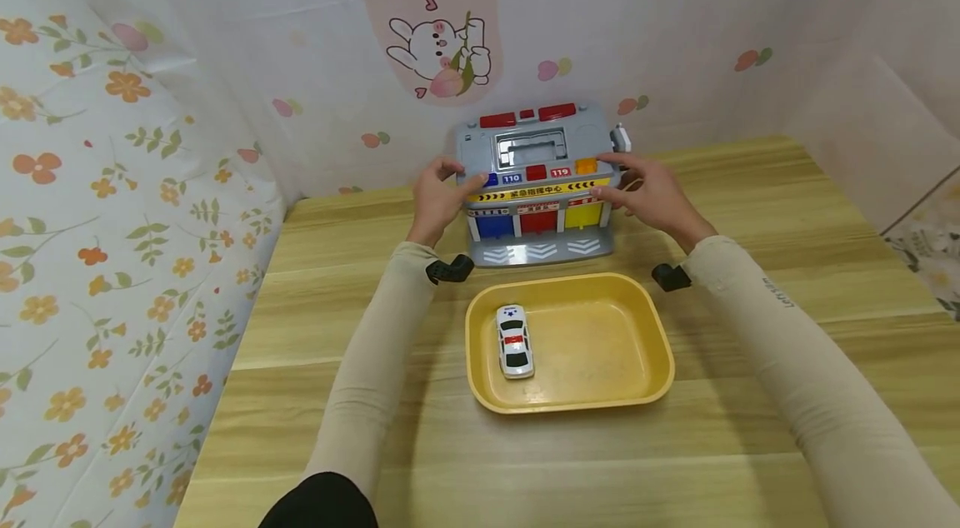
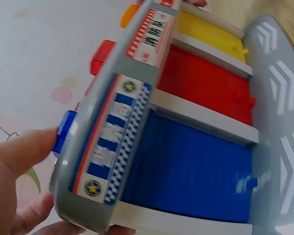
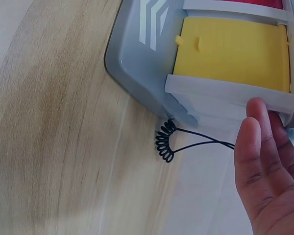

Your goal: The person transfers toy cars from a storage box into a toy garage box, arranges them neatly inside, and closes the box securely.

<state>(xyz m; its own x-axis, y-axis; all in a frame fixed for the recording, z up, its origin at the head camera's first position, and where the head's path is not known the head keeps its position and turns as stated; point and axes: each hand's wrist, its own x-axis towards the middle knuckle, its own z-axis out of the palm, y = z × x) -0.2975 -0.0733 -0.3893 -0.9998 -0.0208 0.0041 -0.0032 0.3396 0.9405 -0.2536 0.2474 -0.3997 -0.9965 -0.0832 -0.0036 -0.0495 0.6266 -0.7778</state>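
A grey toy rescue station (image 1: 536, 170) with blue, red and yellow garage doors stands at the back of the table. At its left end my left hand (image 1: 438, 199) grips the upper edge; the thumb lies against the blue button (image 2: 64, 132), with the other fingers partly hidden behind the body. My right hand (image 1: 651, 193) holds the right end, one finger on top by the orange button (image 1: 586, 166) and the thumb at the front. In the right wrist view, fingers (image 3: 255, 152) lie beside the white side wall. All three doors look closed.
In front of the station sits a yellow tray (image 1: 570, 405). A white toy police car (image 1: 514, 342) lies in its left part. A black coiled cord (image 3: 165, 142) hangs at the station's right side. Behind is a patterned cloth (image 1: 300, 53).
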